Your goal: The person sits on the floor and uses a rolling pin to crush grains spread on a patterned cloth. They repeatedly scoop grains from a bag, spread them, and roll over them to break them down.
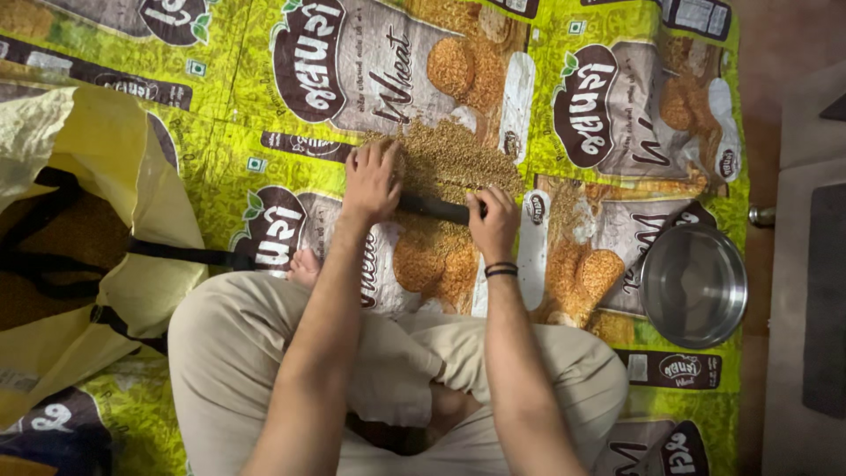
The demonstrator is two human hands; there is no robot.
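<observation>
1. Lying on a mat (264, 132) made of printed green and brown grain sacks, a heap of wheat grain (454, 159) is the landmark for everything else.
2. At the near edge of the heap lies a black bar (432, 208), running left to right, touching the grain.
3. The left hand (372, 181) rests palm down on the left end of the bar, at the heap's left edge, fingers spread apart and laid flat over bar and grain rather than curled round anything.
4. The right hand (493, 222) is clamped on the right end of the bar, at the heap's near right corner, fingers wrapped over it; two dark bands (500, 270) sit on that wrist.
5. Below the heap, towards the camera, are the person's crossed legs in beige trousers (238, 353), with bare toes (304, 266) showing just left of the left forearm.
6. To the right of the heap, well apart from it, a round steel bowl (693, 285) stands on the mat near its right edge.
7. To the left of the heap, well apart, a big yellow sack (132, 185) stands open, brown grain inside, with black straps (176, 254) across its mouth.
8. Beyond the mat's right edge, farther from the heap than the bowl, is bare reddish-brown floor (775, 53).
</observation>
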